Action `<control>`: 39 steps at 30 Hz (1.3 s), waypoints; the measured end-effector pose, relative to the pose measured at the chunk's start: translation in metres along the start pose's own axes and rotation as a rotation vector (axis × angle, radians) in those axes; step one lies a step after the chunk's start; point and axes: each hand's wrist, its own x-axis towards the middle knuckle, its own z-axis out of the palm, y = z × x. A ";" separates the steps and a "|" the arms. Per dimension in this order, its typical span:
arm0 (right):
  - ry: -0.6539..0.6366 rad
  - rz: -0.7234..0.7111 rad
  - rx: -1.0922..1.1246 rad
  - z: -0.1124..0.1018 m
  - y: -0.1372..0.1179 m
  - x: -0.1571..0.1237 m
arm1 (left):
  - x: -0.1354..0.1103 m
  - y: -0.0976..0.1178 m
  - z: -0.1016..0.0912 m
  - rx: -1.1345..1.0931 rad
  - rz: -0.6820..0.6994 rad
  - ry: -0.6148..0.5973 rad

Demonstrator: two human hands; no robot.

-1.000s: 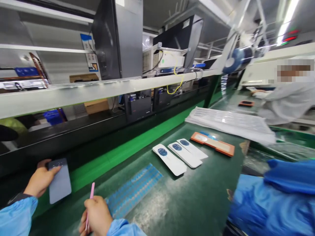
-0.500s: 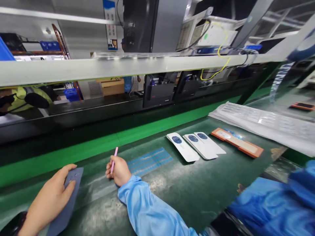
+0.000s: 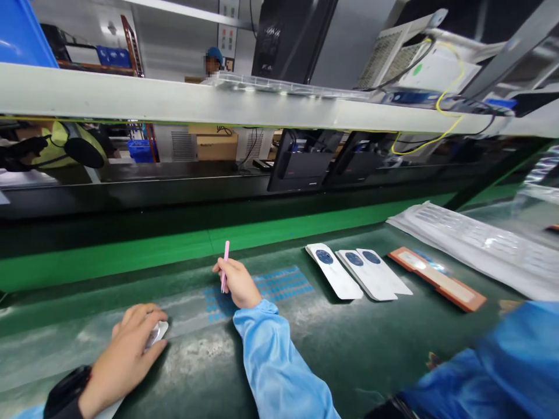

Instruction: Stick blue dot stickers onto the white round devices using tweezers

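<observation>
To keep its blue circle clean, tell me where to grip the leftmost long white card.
Pinch the long white card at its near end, coming from your side: that end lies farthest from the blue printed circle, and nothing overlaps it there.

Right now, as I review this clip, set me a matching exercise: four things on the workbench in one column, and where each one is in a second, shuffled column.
Things:
1. slender pink tool
2. sheet of small blue labels
3. three white cards with blue ovals
4. orange-rimmed flat board

Places:
A. on the green mat, right of the white cards
B. pinched in the right hand
C. partly hidden by that hand
D. grouped between the labels and the board

Pairs: 1-B, 2-C, 3-D, 4-A
</observation>
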 end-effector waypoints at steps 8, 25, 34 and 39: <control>-0.385 0.277 -0.234 -0.021 0.000 0.001 | 0.003 -0.002 -0.040 -0.005 -0.050 -0.316; -0.510 0.385 -0.519 -0.025 0.006 0.003 | 0.000 -0.006 -0.046 -0.086 -0.126 -0.329; -0.453 0.370 -0.566 -0.015 -0.003 -0.002 | -0.019 -0.022 -0.012 -0.043 -0.023 0.043; -0.447 0.365 -0.572 -0.013 -0.006 -0.004 | -0.023 -0.033 -0.001 -0.044 -0.066 0.062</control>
